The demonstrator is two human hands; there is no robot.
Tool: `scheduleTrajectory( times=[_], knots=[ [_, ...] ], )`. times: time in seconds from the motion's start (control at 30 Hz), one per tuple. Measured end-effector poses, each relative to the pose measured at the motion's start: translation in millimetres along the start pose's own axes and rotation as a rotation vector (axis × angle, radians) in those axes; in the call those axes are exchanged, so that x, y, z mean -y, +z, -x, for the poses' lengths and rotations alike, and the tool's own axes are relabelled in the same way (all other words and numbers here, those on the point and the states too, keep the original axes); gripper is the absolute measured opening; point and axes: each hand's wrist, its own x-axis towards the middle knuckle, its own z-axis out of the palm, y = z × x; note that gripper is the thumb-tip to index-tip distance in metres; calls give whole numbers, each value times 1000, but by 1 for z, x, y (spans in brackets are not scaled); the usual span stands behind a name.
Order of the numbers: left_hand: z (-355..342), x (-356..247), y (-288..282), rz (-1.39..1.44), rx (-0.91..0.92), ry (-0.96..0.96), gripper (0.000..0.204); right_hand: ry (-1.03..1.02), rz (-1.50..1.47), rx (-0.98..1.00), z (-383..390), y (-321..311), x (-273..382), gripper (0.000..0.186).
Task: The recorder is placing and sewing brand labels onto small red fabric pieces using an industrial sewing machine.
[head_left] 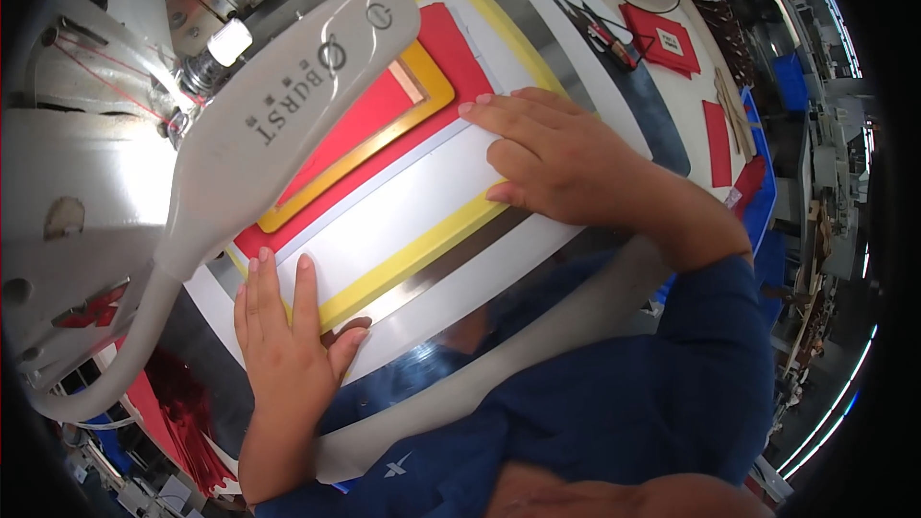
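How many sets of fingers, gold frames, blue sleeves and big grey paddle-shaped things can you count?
Sets of fingers: 2 (left fingers, right fingers)
Gold frame: 1
Blue sleeves: 2
Big grey paddle-shaped thing: 1
Total: 6

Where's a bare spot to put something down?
The white strip between the left hand and right hand is bare, bordered by red sheet and yellow tape. So is the dark surface right of the left wrist. It's crowded where the grey paddle-shaped device hangs over the yellow frame.
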Motion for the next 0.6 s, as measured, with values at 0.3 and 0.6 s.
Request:
scheduleTrajectory(
  times=[0.3, 0.6],
  knots=[
    [3, 0, 2, -67, 9, -7, 86, 80, -54, -158, 3, 5, -7, 16],
    [1, -3, -4, -115, -4, -30, 87, 34, -14, -44, 0, 5, -4, 18]
  ],
)
